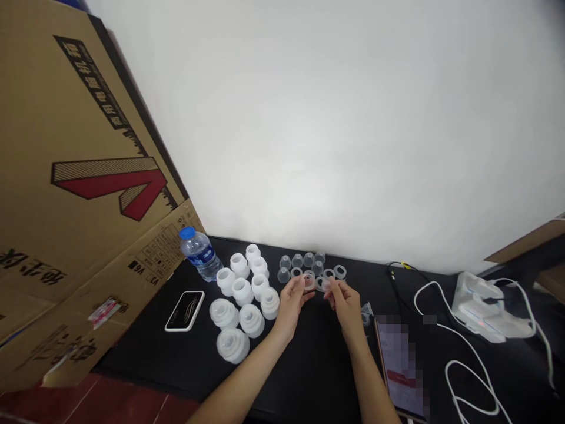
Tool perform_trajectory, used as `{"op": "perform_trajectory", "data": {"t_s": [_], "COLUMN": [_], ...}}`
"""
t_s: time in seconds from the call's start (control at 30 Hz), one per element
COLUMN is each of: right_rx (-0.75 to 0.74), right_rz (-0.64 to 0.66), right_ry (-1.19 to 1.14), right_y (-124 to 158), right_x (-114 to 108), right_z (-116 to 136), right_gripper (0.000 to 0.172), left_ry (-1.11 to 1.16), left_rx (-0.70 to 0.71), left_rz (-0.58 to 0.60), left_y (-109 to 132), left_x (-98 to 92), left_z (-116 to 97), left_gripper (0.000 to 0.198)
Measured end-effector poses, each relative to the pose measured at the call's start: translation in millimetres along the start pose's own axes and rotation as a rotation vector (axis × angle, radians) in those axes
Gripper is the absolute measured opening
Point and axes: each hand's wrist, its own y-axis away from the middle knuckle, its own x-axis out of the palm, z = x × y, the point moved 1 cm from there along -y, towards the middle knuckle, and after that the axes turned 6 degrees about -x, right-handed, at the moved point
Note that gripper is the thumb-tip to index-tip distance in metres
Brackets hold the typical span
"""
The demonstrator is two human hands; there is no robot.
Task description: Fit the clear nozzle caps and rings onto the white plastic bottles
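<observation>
Both of my hands reach over a black table (309, 365) towards a cluster of small clear plastic cups and rings (309, 265). My left hand (293, 300) pinches a small clear ring (309, 281) between thumb and fingertips. My right hand (344, 303) has its fingers curled together on another small clear piece (324, 285) just beside it. The two hands almost meet at the near edge of the cluster. To the left of my left hand stand several white stepped plastic caps (245, 294) in loose rows.
A large cardboard box (83, 176) leans at the left. A water bottle with a blue cap (199, 252) lies by it, with a black phone (185, 310) in front. At the right are a blurred phone screen (399, 365), white cables (459, 347) and a white device (483, 309). A white wall rises behind.
</observation>
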Motion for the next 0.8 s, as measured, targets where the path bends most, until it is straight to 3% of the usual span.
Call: {"op": "perform_trajectory", "data": {"t_s": [0.17, 0.4, 0.63, 0.8], "right_rx": [0.036, 0.216, 0.218, 0.165], "right_rz": [0.068, -0.047, -0.068, 0.010], "right_ry": [-0.045, -0.284, -0.373, -0.385], "right_y": [5.4, 2.1, 1.1, -0.4], "right_x": [7.7, 11.3, 11.5, 7.3], "right_z": [9.1, 5.8, 1.4, 2.1], "right_gripper": [0.060, 0.048, 0.049, 0.048], "left_ry": [-0.074, -0.285, -0.238, -0.120], "left_rx": [0.021, 0.031, -0.020, -0.038], "left_rz": [0.042, 0.137, 0.106, 0.101], "left_y": [0.7, 5.6, 6.6, 6.1], "left_x": [-0.3, 0.8, 0.1, 3.3], "left_z": [2.4, 1.2, 2.7, 1.1], "left_gripper": [0.049, 0.050, 0.054, 0.049]}}
